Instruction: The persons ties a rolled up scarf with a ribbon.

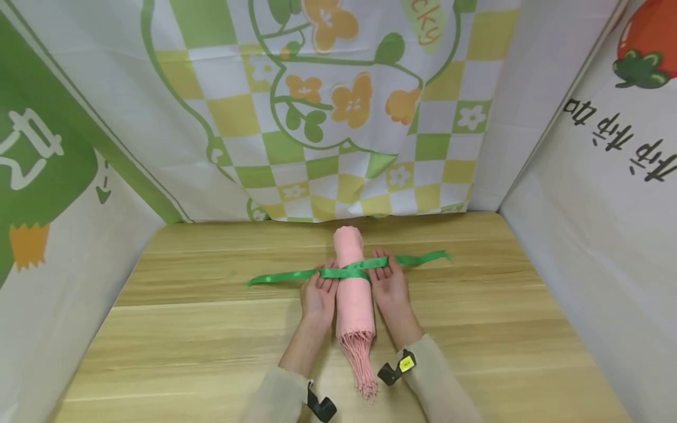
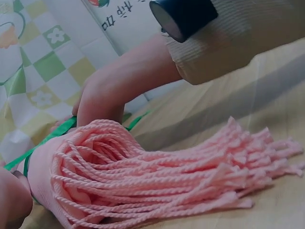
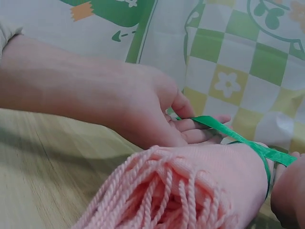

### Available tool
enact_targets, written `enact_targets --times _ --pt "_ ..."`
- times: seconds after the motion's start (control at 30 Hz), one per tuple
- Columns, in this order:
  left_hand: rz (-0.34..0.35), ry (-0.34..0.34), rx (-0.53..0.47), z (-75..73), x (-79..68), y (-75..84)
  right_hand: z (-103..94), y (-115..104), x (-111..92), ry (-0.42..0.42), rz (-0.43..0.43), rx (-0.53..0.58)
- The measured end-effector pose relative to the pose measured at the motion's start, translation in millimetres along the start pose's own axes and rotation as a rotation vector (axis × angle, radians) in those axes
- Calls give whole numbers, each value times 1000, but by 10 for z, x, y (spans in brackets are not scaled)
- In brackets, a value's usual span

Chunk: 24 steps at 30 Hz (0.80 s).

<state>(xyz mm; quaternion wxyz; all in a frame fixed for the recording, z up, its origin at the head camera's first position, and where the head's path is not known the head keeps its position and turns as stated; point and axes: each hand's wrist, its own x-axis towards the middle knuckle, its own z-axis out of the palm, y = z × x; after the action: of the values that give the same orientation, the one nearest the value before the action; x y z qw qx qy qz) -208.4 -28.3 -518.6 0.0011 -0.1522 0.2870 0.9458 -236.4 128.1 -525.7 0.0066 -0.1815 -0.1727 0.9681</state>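
Observation:
A rolled pink scarf lies lengthwise on the table, its twisted fringe spread toward the person. Around its middle goes a green ribbon, whose two ends cross on top of the roll. On the left side, the left hand pinches one ribbon end between thumb and fingers, palm turned up. The right hand pinches the other end on the right side, its fingers close along the roll. Loose ribbon tails stick out past both hands. In the right wrist view the left hand's fingers pass beneath the ribbon.
The wooden table is bordered by a checked, flowered curtain at the back. Printed white panels stand at the left and right. Small black cameras sit on both sleeved wrists.

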Motion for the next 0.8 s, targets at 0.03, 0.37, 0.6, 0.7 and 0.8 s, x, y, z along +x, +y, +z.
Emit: enact_targets --times 0.03,0.37,0.6,0.7,0.8 --pt "-5 1 -17 0 10 -1 0 8 -5 4 -9 7" --pt "-74 -8 -158 -42 69 47 95 -19 -144 95 -11 112" --pt "-95 31 -136 -66 70 92 37 -54 -143 88 -18 167" --pt "-102 35 -110 -69 67 106 29 -66 -159 56 -16 175" --pt "-108 18 -72 -68 74 127 36 -85 -167 12 6 163"
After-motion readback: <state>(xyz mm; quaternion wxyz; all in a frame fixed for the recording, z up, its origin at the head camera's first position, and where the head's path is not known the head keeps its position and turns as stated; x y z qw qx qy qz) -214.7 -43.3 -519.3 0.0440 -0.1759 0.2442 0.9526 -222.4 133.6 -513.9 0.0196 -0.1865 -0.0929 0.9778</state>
